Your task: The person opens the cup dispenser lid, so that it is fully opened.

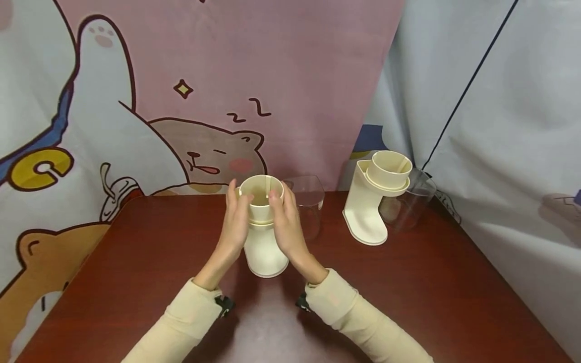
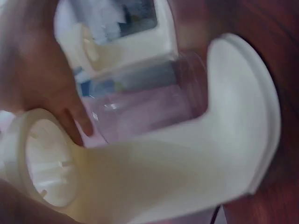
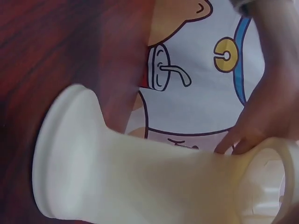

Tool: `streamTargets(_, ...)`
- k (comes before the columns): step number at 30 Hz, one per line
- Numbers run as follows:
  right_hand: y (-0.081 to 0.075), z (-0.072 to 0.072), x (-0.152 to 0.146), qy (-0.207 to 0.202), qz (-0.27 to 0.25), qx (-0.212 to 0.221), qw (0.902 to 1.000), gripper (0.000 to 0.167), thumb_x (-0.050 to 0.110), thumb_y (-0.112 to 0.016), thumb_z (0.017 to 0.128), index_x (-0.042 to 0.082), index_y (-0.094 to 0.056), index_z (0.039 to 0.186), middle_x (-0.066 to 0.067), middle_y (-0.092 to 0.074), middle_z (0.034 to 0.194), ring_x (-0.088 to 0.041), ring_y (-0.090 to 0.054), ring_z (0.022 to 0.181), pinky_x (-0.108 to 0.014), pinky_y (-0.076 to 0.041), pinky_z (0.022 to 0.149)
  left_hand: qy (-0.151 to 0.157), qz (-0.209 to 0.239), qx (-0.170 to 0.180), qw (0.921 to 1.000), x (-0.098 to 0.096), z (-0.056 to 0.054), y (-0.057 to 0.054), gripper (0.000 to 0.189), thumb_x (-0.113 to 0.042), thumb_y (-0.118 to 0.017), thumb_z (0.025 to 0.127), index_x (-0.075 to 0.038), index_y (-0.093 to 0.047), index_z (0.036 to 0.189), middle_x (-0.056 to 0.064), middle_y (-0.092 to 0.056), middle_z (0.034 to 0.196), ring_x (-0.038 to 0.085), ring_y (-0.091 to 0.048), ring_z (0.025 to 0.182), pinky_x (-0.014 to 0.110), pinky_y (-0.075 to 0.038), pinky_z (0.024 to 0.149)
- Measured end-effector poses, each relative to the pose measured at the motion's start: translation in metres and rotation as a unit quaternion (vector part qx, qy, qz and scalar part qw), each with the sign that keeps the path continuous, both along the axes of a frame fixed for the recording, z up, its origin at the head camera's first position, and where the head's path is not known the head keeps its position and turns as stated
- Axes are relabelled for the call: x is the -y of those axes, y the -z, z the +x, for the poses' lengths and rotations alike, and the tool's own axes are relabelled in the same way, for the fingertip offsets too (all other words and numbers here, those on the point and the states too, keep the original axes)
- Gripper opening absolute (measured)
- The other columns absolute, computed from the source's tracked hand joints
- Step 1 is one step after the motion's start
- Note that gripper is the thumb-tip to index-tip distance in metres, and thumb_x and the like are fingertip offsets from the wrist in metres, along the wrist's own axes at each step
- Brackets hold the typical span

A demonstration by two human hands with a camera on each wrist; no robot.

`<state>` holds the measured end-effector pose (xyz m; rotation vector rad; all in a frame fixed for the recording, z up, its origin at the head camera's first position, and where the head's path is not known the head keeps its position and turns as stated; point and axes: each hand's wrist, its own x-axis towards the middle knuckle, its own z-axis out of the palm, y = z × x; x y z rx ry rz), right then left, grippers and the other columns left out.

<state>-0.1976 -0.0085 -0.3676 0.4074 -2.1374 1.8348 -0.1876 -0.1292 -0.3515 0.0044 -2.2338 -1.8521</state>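
A cream plastic stand (image 1: 266, 252) with a rounded foot stands upright on the table in the head view, a round open cup (image 1: 260, 216) at its top. My left hand (image 1: 235, 222) holds the cup from the left, thumb at the rim. Opposite it, my right hand (image 1: 289, 222) grips the right side, its thumb also at the rim. In the left wrist view my right hand (image 2: 46, 70) shows beyond the ring; in the right wrist view my left hand (image 3: 275, 98) does. Inside the ring (image 2: 63, 164) are small ribs.
Behind the held stand is a clear container (image 1: 313, 199). To the right stands a second cream stand (image 1: 365, 217) with its own cup, and another clear container (image 1: 419, 196) beside it. A cartoon-print cloth (image 1: 308, 91) hangs along the back of the brown table (image 1: 159, 262).
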Motion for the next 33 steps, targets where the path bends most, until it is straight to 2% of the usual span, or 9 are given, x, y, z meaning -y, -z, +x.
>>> streamTargets(3,-0.002,-0.004,0.004,0.014,0.006,-0.01,0.9998,0.059,0.037,-0.04,0.104,0.004,-0.036,0.153,-0.015,-0.038,0.155,-0.028,-0.039,0.142,-0.047,-0.03,0.118,0.005,-0.002,-0.001,1.0,0.003,-0.01,-0.001,0.071,-0.032,-0.035,0.097,-0.013,-0.009,0.161,0.009,-0.013,0.167,0.025,-0.017,0.153,0.045,-0.014,0.125)
streamTargets(8,-0.006,-0.015,0.01,0.037,0.013,-0.001,0.9992,0.066,0.042,-0.039,0.104,0.002,-0.03,0.155,-0.015,-0.033,0.159,-0.028,-0.034,0.146,-0.046,-0.027,0.12,0.019,-0.015,-0.022,0.9995,0.009,-0.027,-0.002,0.067,-0.031,-0.034,0.097,-0.011,-0.017,0.159,0.01,-0.02,0.165,0.024,-0.021,0.151,0.044,-0.016,0.124)
streamTargets(14,-0.002,-0.018,0.013,0.048,0.027,0.017,0.9984,0.07,0.046,-0.039,0.103,0.003,-0.027,0.156,-0.013,-0.028,0.162,-0.031,-0.035,0.146,-0.047,-0.028,0.12,0.04,-0.031,-0.044,0.9977,0.014,-0.038,0.002,0.063,-0.025,-0.033,0.097,-0.002,-0.027,0.155,0.014,-0.025,0.161,0.026,-0.023,0.149,0.043,-0.016,0.124)
streamTargets(21,-0.008,-0.028,0.016,0.053,0.032,0.02,0.9979,0.074,0.054,-0.038,0.102,0.005,-0.028,0.157,-0.009,-0.026,0.163,-0.029,-0.034,0.146,-0.05,-0.029,0.119,0.074,-0.045,-0.076,0.9933,0.022,-0.056,0.0,0.057,-0.023,-0.03,0.098,-0.003,-0.035,0.15,0.015,-0.027,0.157,0.026,-0.026,0.145,0.045,-0.018,0.122)
streamTargets(25,-0.012,-0.033,0.016,0.041,0.024,0.03,0.9984,0.074,0.051,-0.04,0.102,0.003,-0.026,0.157,-0.011,-0.024,0.164,-0.03,-0.031,0.148,-0.051,-0.026,0.12,0.085,-0.05,-0.063,0.9932,0.025,-0.064,-0.003,0.058,-0.024,-0.03,0.098,-0.003,-0.034,0.151,0.016,-0.026,0.158,0.026,-0.024,0.146,0.045,-0.016,0.123)
streamTargets(28,-0.014,-0.036,0.01,0.022,0.035,0.031,0.9987,0.074,0.049,-0.041,0.103,0.002,-0.023,0.157,-0.014,-0.021,0.164,-0.03,-0.027,0.15,-0.049,-0.023,0.122,0.097,-0.045,-0.033,0.9937,0.028,-0.066,-0.006,0.064,-0.028,-0.033,0.098,-0.004,-0.022,0.157,0.016,-0.019,0.162,0.027,-0.019,0.15,0.045,-0.013,0.124)
streamTargets(30,-0.017,-0.034,0.003,0.008,0.047,0.017,0.9987,0.074,0.05,-0.041,0.103,0.004,-0.021,0.158,-0.013,-0.019,0.164,-0.029,-0.024,0.151,-0.048,-0.022,0.123,0.097,-0.045,-0.025,0.9939,0.032,-0.065,-0.009,0.069,-0.034,-0.036,0.101,-0.007,-0.013,0.159,0.015,-0.014,0.165,0.027,-0.015,0.152,0.046,-0.012,0.125)
streamTargets(32,-0.021,-0.026,-0.007,-0.01,0.067,-0.015,0.9976,0.074,0.05,-0.042,0.103,0.007,-0.019,0.159,-0.01,-0.017,0.165,-0.025,-0.021,0.152,-0.046,-0.02,0.123,0.088,-0.048,-0.043,0.994,0.038,-0.058,-0.014,0.072,-0.039,-0.039,0.102,-0.01,-0.008,0.16,0.014,-0.011,0.166,0.027,-0.012,0.153,0.048,-0.011,0.125)
streamTargets(33,-0.023,-0.019,-0.013,-0.021,0.078,-0.038,0.996,0.073,0.05,-0.043,0.103,0.01,-0.019,0.159,-0.008,-0.017,0.165,-0.022,-0.019,0.152,-0.046,-0.019,0.124,0.077,-0.057,-0.063,0.9933,0.041,-0.052,-0.017,0.073,-0.04,-0.041,0.103,-0.01,-0.008,0.16,0.013,-0.011,0.166,0.026,-0.011,0.154,0.048,-0.011,0.125)
